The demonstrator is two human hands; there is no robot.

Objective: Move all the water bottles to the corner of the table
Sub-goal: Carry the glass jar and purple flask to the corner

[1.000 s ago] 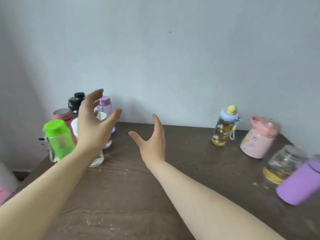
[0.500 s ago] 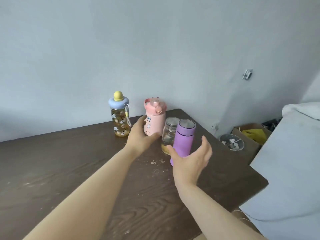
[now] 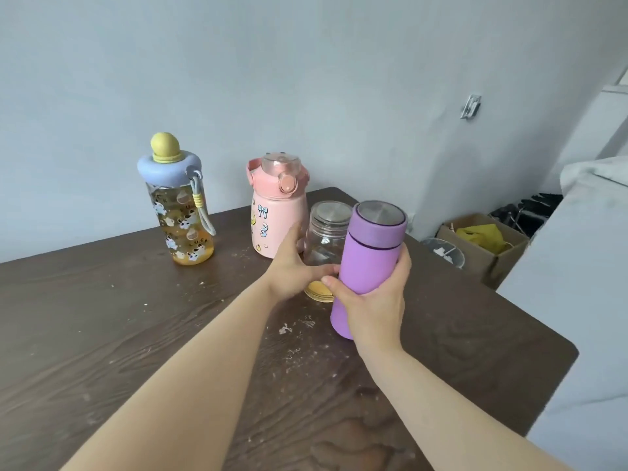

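Purple bottle (image 3: pixel 368 263) tilted near the right end of the dark wooden table (image 3: pixel 136 334), gripped around its lower half by the right hand (image 3: pixel 372 305). Just beside it, clear glass bottle (image 3: pixel 324 246) clasped by the left hand (image 3: pixel 294 266), fingers wrapped round. Behind, upright: pink bottle (image 3: pixel 277 212). Further left, apart: printed bottle with blue cap (image 3: pixel 180 205). Beyond the table edge, cardboard box (image 3: pixel 482 246).

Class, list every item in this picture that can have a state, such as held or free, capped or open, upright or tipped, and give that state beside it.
Purple flask: capped, gripped by right hand.
Glass jar: lidded, upright, gripped by left hand.
Pink bottle: lid shut, upright, untouched.
Printed bottle: capped, upright, holds amber liquid.
Cardboard box: open.
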